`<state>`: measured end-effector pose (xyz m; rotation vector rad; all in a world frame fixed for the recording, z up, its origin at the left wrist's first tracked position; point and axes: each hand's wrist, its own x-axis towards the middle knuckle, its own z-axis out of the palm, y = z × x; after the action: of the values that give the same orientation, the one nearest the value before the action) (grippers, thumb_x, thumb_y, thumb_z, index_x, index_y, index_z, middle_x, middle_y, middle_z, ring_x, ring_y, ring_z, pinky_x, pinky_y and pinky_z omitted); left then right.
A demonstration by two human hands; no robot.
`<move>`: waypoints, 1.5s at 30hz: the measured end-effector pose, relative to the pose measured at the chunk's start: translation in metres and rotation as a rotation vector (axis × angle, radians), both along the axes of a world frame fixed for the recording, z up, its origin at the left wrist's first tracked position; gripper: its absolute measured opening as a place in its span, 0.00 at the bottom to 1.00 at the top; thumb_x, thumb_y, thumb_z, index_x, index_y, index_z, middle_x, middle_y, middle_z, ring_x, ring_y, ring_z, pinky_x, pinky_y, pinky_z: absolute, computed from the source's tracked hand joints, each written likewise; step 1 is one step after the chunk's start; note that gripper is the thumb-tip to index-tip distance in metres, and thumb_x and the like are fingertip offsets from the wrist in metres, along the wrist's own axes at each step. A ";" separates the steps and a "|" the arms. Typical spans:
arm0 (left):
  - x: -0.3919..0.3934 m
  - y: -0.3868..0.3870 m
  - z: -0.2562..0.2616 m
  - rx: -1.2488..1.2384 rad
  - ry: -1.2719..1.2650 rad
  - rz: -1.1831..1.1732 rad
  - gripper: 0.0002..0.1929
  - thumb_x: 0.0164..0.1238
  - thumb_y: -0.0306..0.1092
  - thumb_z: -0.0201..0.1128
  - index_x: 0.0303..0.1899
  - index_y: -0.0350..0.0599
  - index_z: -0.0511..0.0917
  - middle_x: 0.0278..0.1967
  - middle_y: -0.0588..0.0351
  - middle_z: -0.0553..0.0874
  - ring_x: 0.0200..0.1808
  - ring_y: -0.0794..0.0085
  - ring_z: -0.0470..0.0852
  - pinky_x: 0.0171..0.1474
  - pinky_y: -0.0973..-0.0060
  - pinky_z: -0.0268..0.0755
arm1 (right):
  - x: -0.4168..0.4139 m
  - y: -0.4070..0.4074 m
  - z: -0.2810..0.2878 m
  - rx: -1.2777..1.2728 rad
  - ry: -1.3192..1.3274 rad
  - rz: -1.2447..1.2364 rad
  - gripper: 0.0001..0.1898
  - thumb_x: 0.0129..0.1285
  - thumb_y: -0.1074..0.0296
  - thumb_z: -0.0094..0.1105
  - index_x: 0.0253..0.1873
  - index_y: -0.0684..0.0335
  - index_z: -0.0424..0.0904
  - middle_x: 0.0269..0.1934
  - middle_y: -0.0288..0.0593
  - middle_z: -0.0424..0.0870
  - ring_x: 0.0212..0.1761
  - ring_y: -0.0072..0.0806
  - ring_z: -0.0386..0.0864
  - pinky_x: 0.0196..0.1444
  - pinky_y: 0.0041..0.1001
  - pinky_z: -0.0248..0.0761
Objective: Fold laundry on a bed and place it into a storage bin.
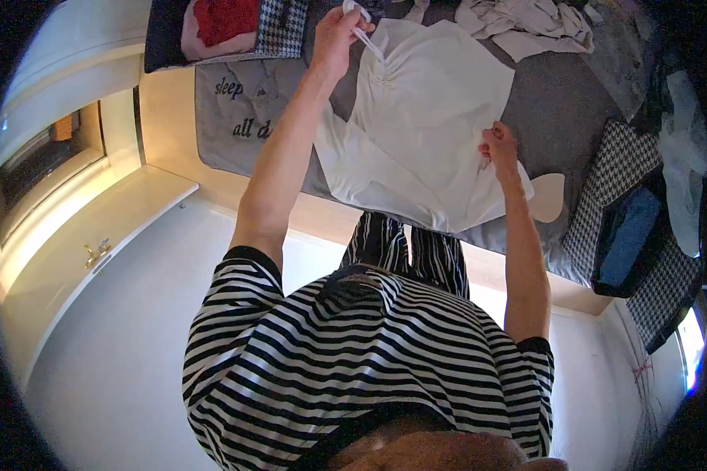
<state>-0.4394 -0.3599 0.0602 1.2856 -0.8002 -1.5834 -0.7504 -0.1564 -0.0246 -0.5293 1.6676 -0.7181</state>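
Observation:
A white garment (pixel 430 118), probably a top, lies spread over a grey quilted bed cover (pixel 560 100). My left hand (pixel 337 32) is raised at its far left, fingers closed on a thin white tie (pixel 370 46) that runs to a gathered patch of the cloth. Lower down on the right side, my right hand (pixel 499 146) pinches the garment's edge. One sleeve-like part reaches toward the bed's left, and the lower hem lies near the bed's front edge. A pale rounded piece (pixel 548 197), which I cannot identify, rests just right of the garment.
A houndstooth fabric storage box (pixel 280 29) with red and pink cloth stands at the far left. Another houndstooth box (pixel 615 153) holding blue folded cloth is at the right. Crumpled beige clothing (pixel 524 26) lies at the back. A white shelf (pixel 112 218) juts out on the left.

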 end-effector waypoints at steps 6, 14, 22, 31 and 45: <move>-0.002 0.060 0.036 -0.255 -0.345 -0.110 0.15 0.60 0.40 0.62 0.44 0.40 0.77 0.34 0.53 0.84 0.40 0.66 0.83 0.44 0.72 0.73 | 0.006 0.012 0.003 -0.178 0.163 0.038 0.19 0.60 0.67 0.56 0.55 0.66 0.69 0.34 0.41 0.77 0.27 0.26 0.78 0.26 0.25 0.73; -0.005 0.157 -0.015 -0.759 -1.233 -0.752 0.19 0.50 0.32 0.65 0.46 0.47 0.74 0.51 0.50 0.73 0.59 0.51 0.67 0.57 0.58 0.63 | 0.023 0.073 0.044 -0.179 0.286 0.266 0.11 0.63 0.70 0.52 0.46 0.68 0.78 0.31 0.47 0.81 0.26 0.29 0.80 0.32 0.27 0.74; 0.045 0.185 -0.076 -0.346 -1.107 -0.598 0.23 0.53 0.31 0.62 0.53 0.44 0.70 0.53 0.47 0.74 0.58 0.53 0.69 0.60 0.61 0.63 | 0.005 0.142 0.012 -0.118 0.287 0.226 0.12 0.62 0.69 0.51 0.48 0.65 0.76 0.32 0.48 0.82 0.29 0.36 0.81 0.34 0.32 0.74; 0.044 0.200 -0.076 -0.351 -1.238 -0.482 0.24 0.52 0.29 0.62 0.54 0.44 0.68 0.53 0.44 0.72 0.57 0.48 0.68 0.58 0.57 0.62 | -0.002 0.157 0.024 -0.067 0.613 0.259 0.14 0.62 0.69 0.49 0.52 0.64 0.71 0.42 0.54 0.79 0.44 0.51 0.77 0.46 0.43 0.70; 0.085 0.337 -0.055 -0.582 -1.365 -0.853 0.32 0.48 0.19 0.57 0.60 0.52 0.67 0.60 0.49 0.65 0.65 0.49 0.61 0.63 0.53 0.57 | 0.034 0.224 0.013 -0.475 1.037 1.113 0.20 0.54 0.68 0.53 0.54 0.55 0.71 0.49 0.41 0.74 0.54 0.38 0.71 0.54 0.37 0.66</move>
<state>-0.3544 -0.0230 0.0051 1.5406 -2.6757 -0.6165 -0.7167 0.0677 -0.0113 -2.2123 1.6742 0.0859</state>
